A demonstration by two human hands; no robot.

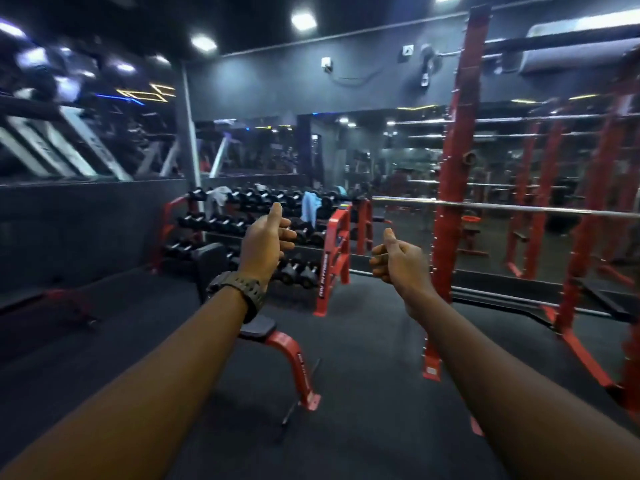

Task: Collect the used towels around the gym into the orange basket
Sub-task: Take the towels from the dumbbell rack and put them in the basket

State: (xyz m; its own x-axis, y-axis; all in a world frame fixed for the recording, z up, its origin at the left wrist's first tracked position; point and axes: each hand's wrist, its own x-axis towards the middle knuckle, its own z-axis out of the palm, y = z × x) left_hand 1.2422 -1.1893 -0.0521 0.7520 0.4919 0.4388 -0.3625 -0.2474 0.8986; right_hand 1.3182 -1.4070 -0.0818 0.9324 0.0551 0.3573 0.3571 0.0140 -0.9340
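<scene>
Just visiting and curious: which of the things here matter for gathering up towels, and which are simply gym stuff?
Part of the job:
- blue towel draped on the dumbbell rack
- grey towel on the same rack
- left hand and right hand, both holding nothing

Just there:
- dumbbells
- barbell
- red squat rack
- bench

No orange basket in view.

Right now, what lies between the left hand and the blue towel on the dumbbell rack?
In the head view, only dumbbells on the rack's tiers show between the left hand and the blue towel; both hands are empty.
</scene>
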